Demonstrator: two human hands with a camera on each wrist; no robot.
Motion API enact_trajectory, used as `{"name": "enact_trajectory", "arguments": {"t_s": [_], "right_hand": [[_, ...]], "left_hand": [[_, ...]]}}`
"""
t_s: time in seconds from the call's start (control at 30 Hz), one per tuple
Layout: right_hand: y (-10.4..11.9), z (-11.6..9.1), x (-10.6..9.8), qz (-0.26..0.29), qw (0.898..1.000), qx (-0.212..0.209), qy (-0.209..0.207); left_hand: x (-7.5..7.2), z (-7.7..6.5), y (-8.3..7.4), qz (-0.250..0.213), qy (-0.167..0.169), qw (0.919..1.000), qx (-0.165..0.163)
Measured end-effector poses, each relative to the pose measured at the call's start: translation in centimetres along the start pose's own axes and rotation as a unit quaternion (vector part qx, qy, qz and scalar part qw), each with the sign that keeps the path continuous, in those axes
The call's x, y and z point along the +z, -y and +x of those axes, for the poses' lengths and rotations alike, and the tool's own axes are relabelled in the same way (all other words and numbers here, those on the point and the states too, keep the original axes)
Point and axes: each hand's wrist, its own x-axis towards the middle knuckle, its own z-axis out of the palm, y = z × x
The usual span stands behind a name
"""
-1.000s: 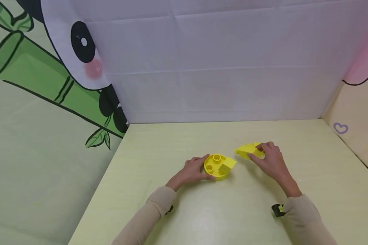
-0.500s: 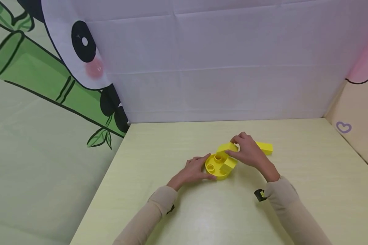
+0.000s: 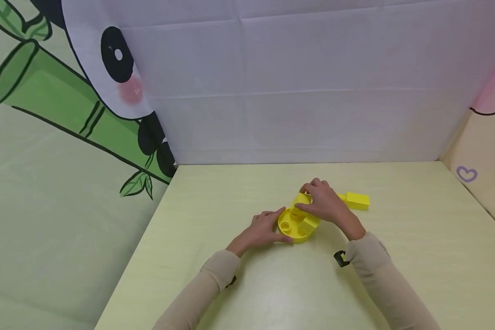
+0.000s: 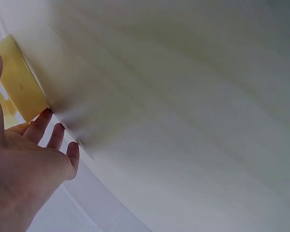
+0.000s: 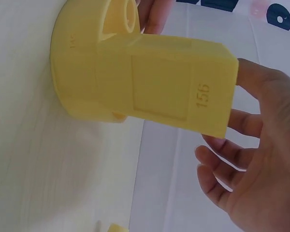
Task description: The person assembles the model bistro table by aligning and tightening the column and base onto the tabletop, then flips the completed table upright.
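My left hand (image 3: 261, 230) holds a round yellow base (image 3: 298, 236) by its rim, thumb at the front and fingers behind. In the left wrist view, the base's side (image 4: 24, 79) shows between the thumb and fingers. A yellow block (image 3: 309, 224) stands in the base's right side. In the right wrist view, this block (image 5: 183, 87), marked 156, largely conceals what lies behind it. With thumb and fingers, my right hand (image 3: 323, 202) grips a second yellow block (image 3: 300, 202) over the back of the base. Whether that block is fully seated cannot be seen.
Another yellow piece (image 3: 356, 201) lies on the pale tabletop (image 3: 239, 192), behind and right of my right hand. White cloth (image 3: 293, 91) rises at the table's back edge. A cloth with a printed heart (image 3: 466, 174) borders the right side.
My right hand has carried the second block leftward from beside the loose piece and lowered it onto the back of the base. My left hand keeps its hold on the base.
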Motion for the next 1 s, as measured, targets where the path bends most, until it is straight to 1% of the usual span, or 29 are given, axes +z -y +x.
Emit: {"name": "enact_trajectory", "arguments": {"t_s": [0.1,0.27,0.37,0.47,0.53,0.6,0.73,0.8,0.9,1.0], "right_hand": [[0.3,0.1,0.3,-0.018,1.000,-0.002,-0.004],[0.8,0.2,0.7,-0.059,0.998,0.001,-0.032],[1.3,0.2,0.9,-0.089,0.995,0.016,-0.042],[1.5,0.0,1.1,-0.113,0.992,0.034,-0.043],[1.6,-0.2,1.1,-0.113,0.992,0.038,-0.036],[1.6,-0.4,0.9,-0.106,0.993,0.034,-0.024],[1.3,-1.1,0.3,-0.079,0.997,0.006,-0.001],[1.1,-1.2,0.0,-0.074,0.997,-0.013,0.003],[0.9,-1.2,-0.1,-0.081,0.996,-0.029,0.002],[1.0,-1.0,0.0,-0.097,0.995,-0.026,-0.002]], "left_hand": [[0.0,-0.1,-0.2,-0.003,0.000,1.0000,0.000],[-0.2,-0.2,-0.4,0.002,-0.004,1.0000,0.005],[-0.2,-0.2,-0.5,0.004,-0.005,0.9999,0.008],[-0.1,-0.1,-0.4,0.004,-0.006,0.9999,0.009],[0.0,-0.1,-0.3,0.004,-0.006,0.9999,0.008],[0.1,-0.1,-0.2,0.002,-0.004,1.0000,0.007],[0.1,-0.1,-0.2,-0.001,-0.004,1.0000,0.008],[0.1,-0.1,-0.2,0.002,-0.006,0.9999,0.008],[0.1,-0.1,-0.2,0.005,-0.008,0.9999,0.008],[0.0,-0.1,-0.1,0.004,-0.007,0.9999,0.009]]}}
